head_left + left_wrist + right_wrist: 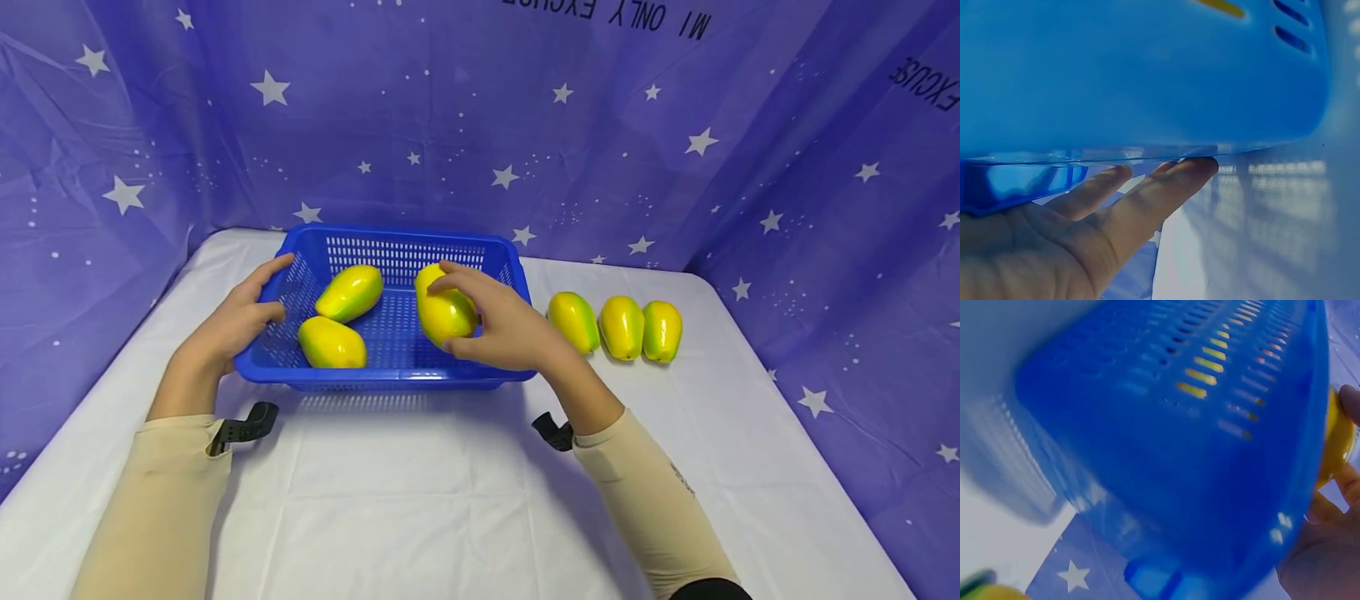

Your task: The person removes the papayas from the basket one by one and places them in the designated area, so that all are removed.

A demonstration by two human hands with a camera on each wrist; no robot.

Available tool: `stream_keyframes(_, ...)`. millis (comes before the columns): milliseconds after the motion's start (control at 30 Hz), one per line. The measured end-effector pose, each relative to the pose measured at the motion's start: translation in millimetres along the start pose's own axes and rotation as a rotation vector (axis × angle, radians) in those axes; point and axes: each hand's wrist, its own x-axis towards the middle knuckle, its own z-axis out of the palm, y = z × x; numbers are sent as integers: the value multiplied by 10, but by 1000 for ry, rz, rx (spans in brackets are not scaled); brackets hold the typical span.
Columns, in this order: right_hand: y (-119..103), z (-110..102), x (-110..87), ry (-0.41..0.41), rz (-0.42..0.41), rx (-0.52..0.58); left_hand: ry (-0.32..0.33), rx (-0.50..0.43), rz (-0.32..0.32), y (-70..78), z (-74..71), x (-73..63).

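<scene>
A yellow-green mango (442, 312) is in my right hand (498, 321), its fingers and thumb curled round the fruit, above the right part of a blue plastic basket (390, 375). My left hand (236, 321) touches the basket's left rim with fairly straight fingers; in the left wrist view its fingertips (1200, 172) meet the rim's edge. Inside the basket, on the left, lie two more mangoes, one farther back (351, 293) and one nearer (332, 343). In the right wrist view the basket's wall (1166, 462) hides part of the held mango (1337, 440).
Three mangoes stand in a row right of the basket: the left one (573, 322), the middle one (622, 327) and the right one (663, 332). White cloth (420, 508) covers the table. A purple curtain with stars (450, 100) hangs behind and along the sides.
</scene>
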Motion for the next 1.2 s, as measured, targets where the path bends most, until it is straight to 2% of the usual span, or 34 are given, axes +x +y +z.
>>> stream_keyframes(400, 122, -245, -338, 86, 24, 54, 1, 10, 2, 12, 16, 5)
stream_keyframes(567, 183, -302, -456, 114, 33, 81, 11, 44, 0, 4, 11, 8)
stream_keyframes(733, 214, -355, -572, 124, 66, 111, 8, 16, -1, -6, 14, 4)
stream_keyframes(1000, 72, -459, -773, 139, 150, 101, -1, -12, -14, 4, 8, -7)
stream_keyframes(1200, -7, -516, -896, 154, 166, 92, 0, 1, -9, -1, 5, 5)
